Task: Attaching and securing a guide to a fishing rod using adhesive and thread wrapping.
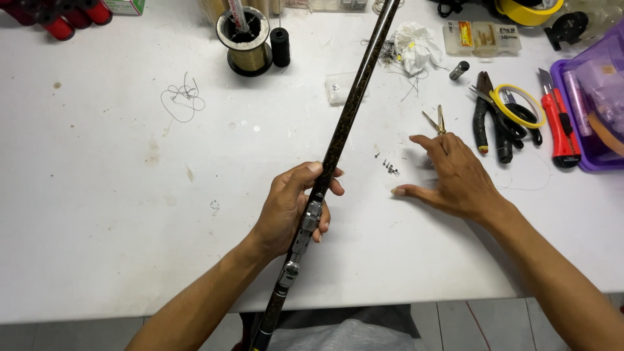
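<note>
My left hand (290, 208) is wrapped around a long dark fishing rod (348, 107) just above its metal reel seat (305, 227). The rod runs diagonally from my lap at the bottom to the far top edge of the white table (97, 214). My right hand (455, 175) rests flat on the table with fingers spread, holding nothing. Several tiny dark metal bits (390, 168) lie just left of its fingertips. Small gold scissors (437, 121) lie just beyond its fingers.
Black pliers (484, 114), a yellow tape ring (517, 104) and a red utility knife (558, 127) lie at the right, beside a purple tray (588, 159). A line spool (244, 40), black thread spool (280, 45), loose line tangle (183, 97) and small clear boxes (482, 38) sit farther back.
</note>
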